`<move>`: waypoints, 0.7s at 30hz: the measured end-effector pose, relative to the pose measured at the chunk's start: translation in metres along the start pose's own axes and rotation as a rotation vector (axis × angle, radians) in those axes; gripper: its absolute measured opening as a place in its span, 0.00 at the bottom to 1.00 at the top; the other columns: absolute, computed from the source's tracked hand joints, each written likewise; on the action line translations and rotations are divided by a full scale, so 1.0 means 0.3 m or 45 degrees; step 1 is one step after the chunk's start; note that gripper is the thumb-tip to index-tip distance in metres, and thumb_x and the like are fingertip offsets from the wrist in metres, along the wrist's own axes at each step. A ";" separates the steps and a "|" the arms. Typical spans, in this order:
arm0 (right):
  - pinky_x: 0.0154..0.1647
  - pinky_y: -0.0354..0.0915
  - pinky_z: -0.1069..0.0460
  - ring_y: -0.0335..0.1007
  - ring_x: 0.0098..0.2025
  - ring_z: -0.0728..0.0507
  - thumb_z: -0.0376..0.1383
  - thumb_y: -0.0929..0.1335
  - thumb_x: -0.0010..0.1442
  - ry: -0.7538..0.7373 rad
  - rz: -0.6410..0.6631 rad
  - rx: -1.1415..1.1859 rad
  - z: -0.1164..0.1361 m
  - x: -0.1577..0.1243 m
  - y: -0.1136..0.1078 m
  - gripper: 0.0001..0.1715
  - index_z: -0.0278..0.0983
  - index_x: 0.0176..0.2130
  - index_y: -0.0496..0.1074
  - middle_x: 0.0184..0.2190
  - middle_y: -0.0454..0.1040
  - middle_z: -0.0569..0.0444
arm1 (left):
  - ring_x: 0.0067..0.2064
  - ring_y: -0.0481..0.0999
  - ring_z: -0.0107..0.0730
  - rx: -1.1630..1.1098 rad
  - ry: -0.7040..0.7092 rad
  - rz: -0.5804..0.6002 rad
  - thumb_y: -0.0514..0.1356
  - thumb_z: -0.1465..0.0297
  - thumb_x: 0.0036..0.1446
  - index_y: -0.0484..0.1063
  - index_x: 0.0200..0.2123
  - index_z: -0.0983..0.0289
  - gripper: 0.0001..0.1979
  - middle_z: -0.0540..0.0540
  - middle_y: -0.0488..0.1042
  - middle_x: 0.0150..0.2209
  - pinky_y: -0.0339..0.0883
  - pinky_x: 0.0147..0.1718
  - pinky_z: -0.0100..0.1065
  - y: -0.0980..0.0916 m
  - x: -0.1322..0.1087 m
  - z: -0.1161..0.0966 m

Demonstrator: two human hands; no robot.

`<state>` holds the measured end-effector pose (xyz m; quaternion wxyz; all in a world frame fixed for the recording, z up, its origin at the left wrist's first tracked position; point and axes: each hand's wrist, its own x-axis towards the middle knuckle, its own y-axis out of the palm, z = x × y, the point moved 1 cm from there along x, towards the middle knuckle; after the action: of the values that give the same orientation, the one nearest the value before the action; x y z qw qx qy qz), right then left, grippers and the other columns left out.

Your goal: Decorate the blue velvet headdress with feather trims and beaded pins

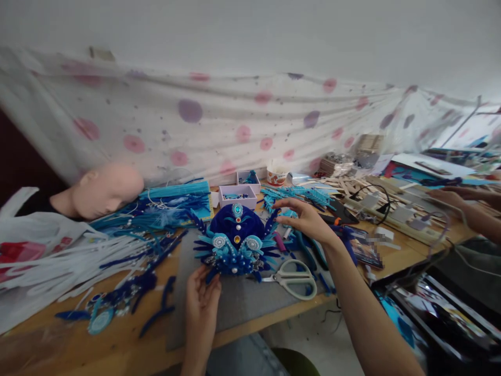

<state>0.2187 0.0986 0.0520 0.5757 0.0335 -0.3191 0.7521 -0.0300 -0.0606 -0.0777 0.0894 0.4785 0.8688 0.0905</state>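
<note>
A blue beaded headpiece point(237, 237) stands on a grey mat point(238, 308). It has a dark velvet dome, a column of gems and pearls, pale-blue curls with white beaded discs, and leaf-like petals around the base. My left hand point(202, 300) has its fingers curled on the lower left petals. At the upper right, the fingertips of my right hand point(303, 219) are at a dark blue sprig of the headpiece, seemingly pinching its tip; their exact contact is hard to make out. White-handled scissors point(295, 279) lie on the mat just right of the headpiece.
Lilac boxes of beads point(237, 196) and a paper cup point(277, 174) stand behind. A mannequin head point(107, 190) lies at left beside blue stems point(178, 201). White strips, loose ornaments and pliers point(307, 250) surround the mat. Another person's hands point(454, 201) appear far right, beyond a power strip point(403, 213).
</note>
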 end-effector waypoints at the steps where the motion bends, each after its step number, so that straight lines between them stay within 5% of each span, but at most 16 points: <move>1: 0.60 0.61 0.40 0.71 0.52 0.37 0.48 0.76 0.49 0.016 -0.063 -0.006 0.000 -0.013 -0.006 0.22 0.41 0.42 0.76 0.45 0.78 0.50 | 0.50 0.78 0.47 -0.007 0.006 0.002 0.70 0.59 0.46 0.66 0.48 0.61 0.28 0.64 0.72 0.54 0.72 0.51 0.47 -0.003 0.005 0.000; 6: 0.50 0.69 0.39 0.74 0.44 0.38 0.53 0.72 0.54 0.244 -0.487 0.113 -0.006 -0.217 0.048 0.24 0.40 0.42 0.70 0.43 0.75 0.46 | 0.50 0.78 0.47 0.017 0.042 -0.129 0.71 0.63 0.44 0.63 0.56 0.60 0.36 0.64 0.72 0.54 0.73 0.47 0.47 -0.004 0.042 -0.031; 12: 0.46 0.73 0.43 0.76 0.45 0.37 0.53 0.78 0.43 0.810 -0.413 0.708 0.019 -0.512 0.298 0.33 0.41 0.43 0.69 0.40 0.75 0.49 | 0.42 0.79 0.38 -0.238 -0.078 -0.154 0.73 0.69 0.39 0.67 0.45 0.60 0.29 0.55 0.77 0.39 0.75 0.40 0.39 0.035 0.053 -0.070; 16: 0.49 0.71 0.44 0.74 0.49 0.37 0.52 0.79 0.42 0.960 -0.456 0.920 0.060 -0.543 0.377 0.40 0.41 0.49 0.67 0.46 0.75 0.48 | 0.37 0.78 0.35 -0.247 -0.069 -0.142 0.76 0.66 0.34 0.69 0.37 0.64 0.26 0.54 0.76 0.35 0.75 0.32 0.34 0.079 0.026 -0.091; 21: 0.51 0.68 0.43 0.74 0.48 0.38 0.51 0.80 0.41 0.944 -0.388 0.957 0.043 -0.538 0.369 0.42 0.41 0.50 0.67 0.47 0.76 0.47 | 0.35 0.75 0.31 -0.313 -0.030 -0.174 0.76 0.63 0.33 0.70 0.34 0.64 0.25 0.50 0.73 0.33 0.73 0.31 0.30 0.141 -0.001 -0.131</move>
<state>0.1706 -0.0591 -0.0541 0.7002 0.0156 0.2041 0.6840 -0.0048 -0.0414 -0.0293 0.1634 0.4048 0.8806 0.1844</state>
